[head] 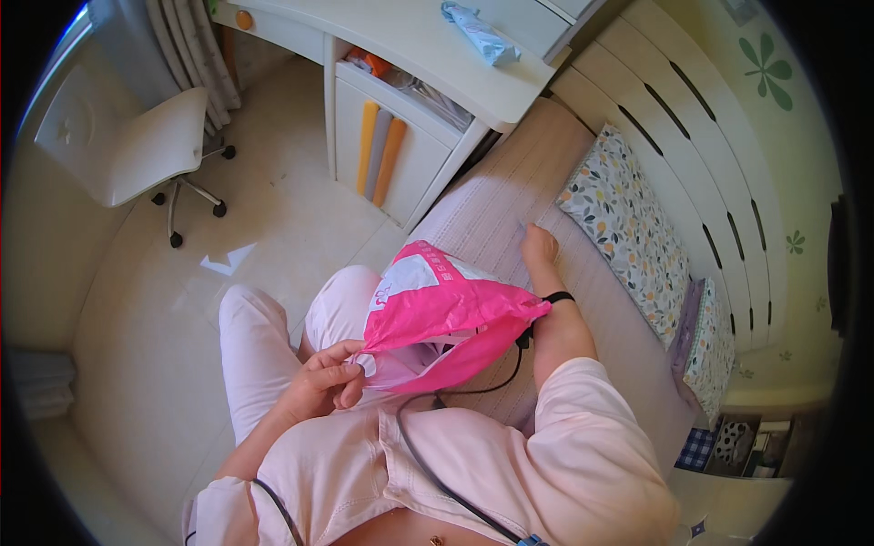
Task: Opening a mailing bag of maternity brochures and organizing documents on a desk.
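My left hand (334, 375) pinches the left edge of a pink plastic bag (437, 307) with white printed patches. The bag lies across my lap, its mouth gaping towards me; its contents are mostly hidden. Beyond the bag, my right hand (539, 244) is above the bedspread (478, 225), fingers curled around a small, pale, thin item that is too unclear to name. The bag's right corner touches my right forearm near a black wristband. A black cable runs from my chest past the bag to that wrist.
A patterned pillow (628, 232) lies right of my right hand. Ahead stands a white desk (410, 34) with a light-blue package (481, 34) on top. A white swivel chair (150, 150) is at the left, and a white paper piece (235, 261) lies on the floor.
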The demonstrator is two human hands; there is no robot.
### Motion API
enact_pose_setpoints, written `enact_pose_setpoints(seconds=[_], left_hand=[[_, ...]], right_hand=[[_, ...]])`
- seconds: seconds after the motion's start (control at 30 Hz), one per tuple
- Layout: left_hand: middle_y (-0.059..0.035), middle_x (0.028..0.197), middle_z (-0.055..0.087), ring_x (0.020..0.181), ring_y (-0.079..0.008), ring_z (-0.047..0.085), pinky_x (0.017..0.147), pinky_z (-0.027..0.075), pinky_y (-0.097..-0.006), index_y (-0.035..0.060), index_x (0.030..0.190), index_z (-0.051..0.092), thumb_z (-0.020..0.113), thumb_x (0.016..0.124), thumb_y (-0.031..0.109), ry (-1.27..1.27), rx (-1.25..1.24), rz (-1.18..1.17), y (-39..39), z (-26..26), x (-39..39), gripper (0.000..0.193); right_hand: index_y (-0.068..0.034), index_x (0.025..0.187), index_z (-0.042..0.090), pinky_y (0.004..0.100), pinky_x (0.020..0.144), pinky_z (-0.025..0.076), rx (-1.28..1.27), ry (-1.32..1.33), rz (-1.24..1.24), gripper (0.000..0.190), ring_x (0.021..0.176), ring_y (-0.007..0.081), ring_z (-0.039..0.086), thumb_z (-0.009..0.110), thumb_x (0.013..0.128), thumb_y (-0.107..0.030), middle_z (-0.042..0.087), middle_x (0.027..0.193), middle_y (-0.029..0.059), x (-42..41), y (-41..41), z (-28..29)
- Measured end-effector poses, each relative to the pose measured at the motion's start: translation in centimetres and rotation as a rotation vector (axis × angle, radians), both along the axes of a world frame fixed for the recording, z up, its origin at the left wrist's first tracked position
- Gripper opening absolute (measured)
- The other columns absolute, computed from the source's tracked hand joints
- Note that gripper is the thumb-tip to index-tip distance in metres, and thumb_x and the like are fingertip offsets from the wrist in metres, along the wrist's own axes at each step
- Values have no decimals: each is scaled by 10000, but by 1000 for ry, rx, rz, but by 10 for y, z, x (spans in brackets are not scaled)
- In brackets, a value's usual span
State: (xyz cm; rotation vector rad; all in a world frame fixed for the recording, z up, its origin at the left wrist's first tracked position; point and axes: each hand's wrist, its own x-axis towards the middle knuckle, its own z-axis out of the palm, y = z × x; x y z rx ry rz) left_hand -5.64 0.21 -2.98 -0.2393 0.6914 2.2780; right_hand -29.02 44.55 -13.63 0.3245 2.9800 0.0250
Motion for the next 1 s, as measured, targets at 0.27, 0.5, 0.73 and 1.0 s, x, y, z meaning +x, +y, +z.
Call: enact_pose_setpoints(seconds=[0.27, 0.5, 0.73, 1.0], left_hand=[[-44, 524, 441, 454, -122, 369, 450, 296, -244, 134, 1130, 560, 497, 886, 94, -20, 102, -64, 7, -21, -17, 255], [-33, 528, 440, 448, -109, 359, 447, 283, -238, 121, 1132, 534, 479, 889, 91, -4, 91, -91, 7, -18, -18, 251], [-30, 522, 428, 442, -109, 351, 445, 277, -240, 110, 1130, 523, 486, 886, 95, 4, 100, -31, 0, -16, -6, 248], [-26, 520, 424, 441, -102, 352, 456, 283, -233, 95, 1155, 490, 473, 888, 94, 42, 83, -68, -2, -11, -4, 268]], right_hand=[[-49, 1023, 580, 232, 564, 491, -1714, 345, -308, 220, 719, 114, 616, 537, 916, -237, 647, 858, 50, 64, -43, 101], [3, 1107, 549, 290, 672, 544, -1909, 316, -215, 256, 777, 181, 636, 517, 916, -165, 645, 920, 113, 99, -102, 182], [-26, 967, 643, 302, 718, 525, -1367, 720, 366, 179, 865, 211, 618, 621, 790, -5, 619, 1039, 161, 118, -137, 231], [-73, 813, 688, 299, 686, 486, -686, 1145, 891, 201, 893, 257, 572, 701, 632, 11, 613, 1049, 161, 165, -164, 264]])
